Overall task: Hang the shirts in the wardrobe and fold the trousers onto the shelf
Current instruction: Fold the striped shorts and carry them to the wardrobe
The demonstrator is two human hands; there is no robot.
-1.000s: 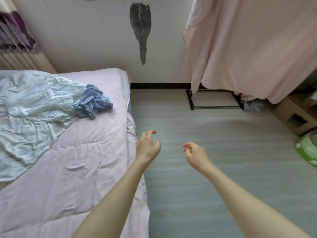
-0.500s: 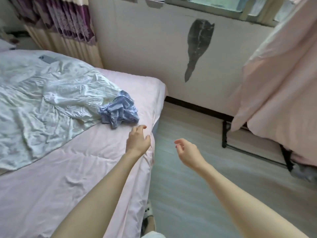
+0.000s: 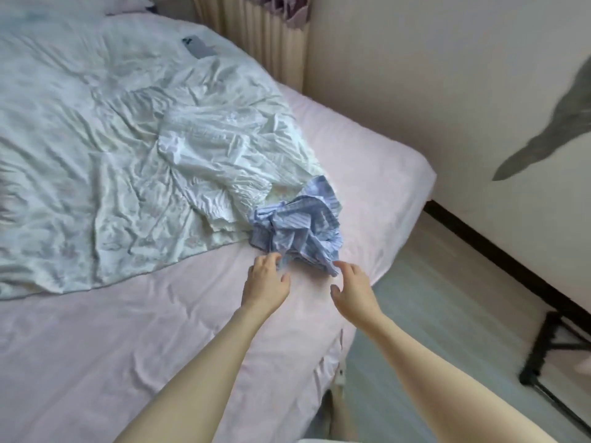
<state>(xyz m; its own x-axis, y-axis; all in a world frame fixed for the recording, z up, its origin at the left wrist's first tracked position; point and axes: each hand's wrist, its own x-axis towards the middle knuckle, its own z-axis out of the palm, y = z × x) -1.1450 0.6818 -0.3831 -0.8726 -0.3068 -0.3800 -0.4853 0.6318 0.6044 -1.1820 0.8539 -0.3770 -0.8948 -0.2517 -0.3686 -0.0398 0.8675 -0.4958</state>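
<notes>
A crumpled blue striped garment lies in a heap on the pink bed, near its far right corner. My left hand is stretched over the sheet with its fingertips at the garment's near edge, fingers loosely bent. My right hand reaches in beside it, fingers spread and relaxed, its fingertips close to the lowest fold of the cloth. Neither hand holds anything. I cannot tell whether the garment is a shirt or trousers.
A rumpled pale green quilt covers the far left of the bed, with a grey phone on it. A wall and curtain stand behind. A black rack foot stands on the floor at the right.
The view has swung left onto the bed. Both hands have moved forward from above the bed edge and floor to the blue garment.
</notes>
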